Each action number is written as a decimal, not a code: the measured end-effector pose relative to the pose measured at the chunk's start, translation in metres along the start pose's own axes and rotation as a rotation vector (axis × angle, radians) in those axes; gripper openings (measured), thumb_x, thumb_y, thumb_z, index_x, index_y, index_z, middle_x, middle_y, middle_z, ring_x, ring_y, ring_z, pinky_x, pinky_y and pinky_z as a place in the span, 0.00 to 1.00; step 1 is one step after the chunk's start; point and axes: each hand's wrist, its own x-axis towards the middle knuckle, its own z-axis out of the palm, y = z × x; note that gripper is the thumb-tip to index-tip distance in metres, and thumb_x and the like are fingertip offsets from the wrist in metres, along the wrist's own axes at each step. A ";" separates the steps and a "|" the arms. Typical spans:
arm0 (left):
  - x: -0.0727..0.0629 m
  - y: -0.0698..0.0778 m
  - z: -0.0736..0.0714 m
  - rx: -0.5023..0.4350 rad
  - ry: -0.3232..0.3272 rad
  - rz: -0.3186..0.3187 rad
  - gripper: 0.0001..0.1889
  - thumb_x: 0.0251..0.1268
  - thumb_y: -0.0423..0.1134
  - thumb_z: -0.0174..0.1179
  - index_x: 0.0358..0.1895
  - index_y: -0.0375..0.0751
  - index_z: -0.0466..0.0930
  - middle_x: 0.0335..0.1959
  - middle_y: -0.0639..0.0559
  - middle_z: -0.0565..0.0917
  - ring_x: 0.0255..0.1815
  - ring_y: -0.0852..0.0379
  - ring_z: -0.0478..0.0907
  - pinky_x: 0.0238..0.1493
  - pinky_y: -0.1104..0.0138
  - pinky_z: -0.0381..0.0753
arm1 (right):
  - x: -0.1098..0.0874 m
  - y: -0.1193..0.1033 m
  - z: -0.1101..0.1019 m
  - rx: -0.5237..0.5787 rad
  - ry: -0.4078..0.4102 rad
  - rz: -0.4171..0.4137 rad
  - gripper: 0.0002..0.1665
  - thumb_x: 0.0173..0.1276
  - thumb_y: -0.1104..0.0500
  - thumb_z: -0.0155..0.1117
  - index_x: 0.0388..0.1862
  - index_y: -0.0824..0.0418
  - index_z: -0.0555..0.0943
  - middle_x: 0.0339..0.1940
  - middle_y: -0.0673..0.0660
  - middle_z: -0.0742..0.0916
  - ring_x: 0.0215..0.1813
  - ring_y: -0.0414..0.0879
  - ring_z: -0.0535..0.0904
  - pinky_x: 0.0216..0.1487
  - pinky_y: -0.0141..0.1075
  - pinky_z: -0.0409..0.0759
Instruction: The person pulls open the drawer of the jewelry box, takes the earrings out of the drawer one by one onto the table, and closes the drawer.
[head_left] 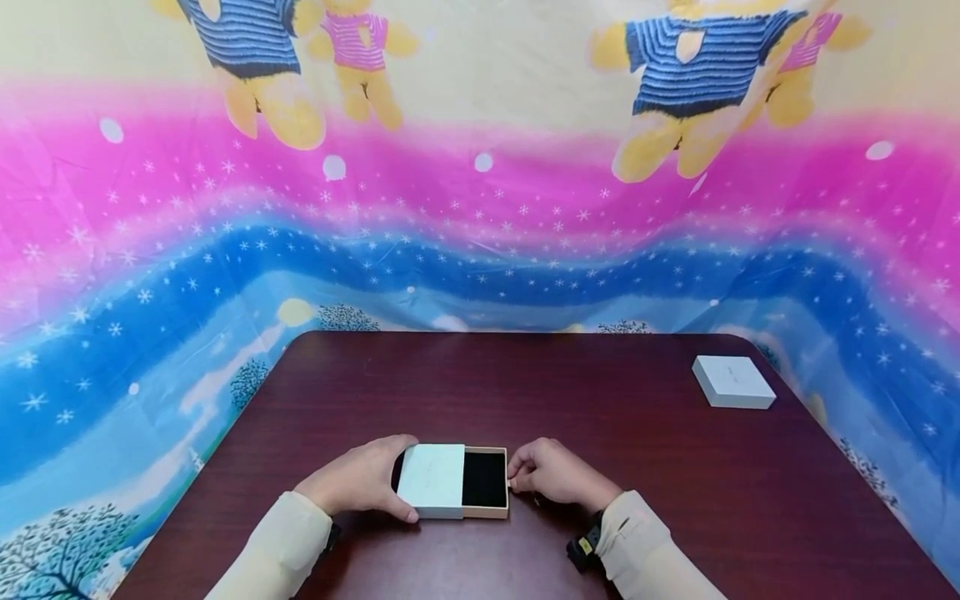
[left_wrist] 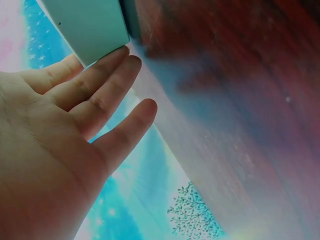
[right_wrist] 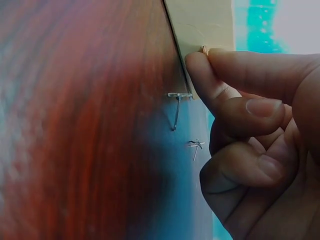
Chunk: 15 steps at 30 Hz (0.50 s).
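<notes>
A white sliding drawer box (head_left: 431, 481) lies on the table, its tan drawer (head_left: 486, 512) with a black lining (head_left: 484, 479) partly out to the right. My left hand (head_left: 367, 477) grips the white sleeve from its left end, thumb on the near side and fingers at the far side. In the left wrist view, fingertips touch the sleeve (left_wrist: 95, 30). At the drawer's right end, my right hand (head_left: 558, 472) pinches a small pull tab (right_wrist: 204, 49) between thumb and index finger. Two small stud earrings, one with a bar-shaped front (right_wrist: 180, 95) and one star-shaped (right_wrist: 196, 145), lie beside that hand.
A second white box (head_left: 733, 382) sits at the far right corner of the dark red-brown table (head_left: 480, 383). Behind the table hangs a printed cloth (head_left: 480, 208) with bears and snowflakes.
</notes>
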 end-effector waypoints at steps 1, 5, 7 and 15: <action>0.000 0.000 0.000 0.001 0.003 0.005 0.57 0.29 0.71 0.75 0.65 0.39 0.69 0.55 0.54 0.76 0.50 0.58 0.72 0.52 0.56 0.74 | 0.000 0.000 0.000 -0.005 0.001 -0.002 0.06 0.60 0.68 0.69 0.29 0.57 0.84 0.21 0.46 0.84 0.22 0.37 0.76 0.28 0.33 0.76; 0.000 0.001 0.000 0.007 0.011 0.021 0.56 0.29 0.70 0.75 0.65 0.39 0.70 0.54 0.56 0.77 0.50 0.59 0.73 0.53 0.57 0.73 | 0.001 -0.001 0.001 -0.017 0.009 -0.019 0.07 0.59 0.68 0.70 0.29 0.57 0.84 0.20 0.45 0.83 0.23 0.37 0.76 0.28 0.32 0.75; 0.000 0.001 0.000 0.009 0.013 0.022 0.55 0.29 0.70 0.75 0.65 0.40 0.70 0.54 0.56 0.77 0.50 0.60 0.73 0.53 0.57 0.73 | 0.001 -0.001 0.001 -0.021 0.011 -0.021 0.07 0.58 0.68 0.70 0.28 0.56 0.84 0.20 0.45 0.83 0.22 0.36 0.76 0.28 0.32 0.75; 0.000 0.001 0.001 0.004 0.010 0.026 0.54 0.30 0.69 0.76 0.64 0.42 0.71 0.53 0.59 0.76 0.48 0.61 0.72 0.50 0.58 0.74 | 0.001 -0.001 0.002 -0.021 0.000 -0.013 0.07 0.59 0.69 0.69 0.28 0.57 0.84 0.21 0.46 0.84 0.22 0.37 0.76 0.26 0.32 0.74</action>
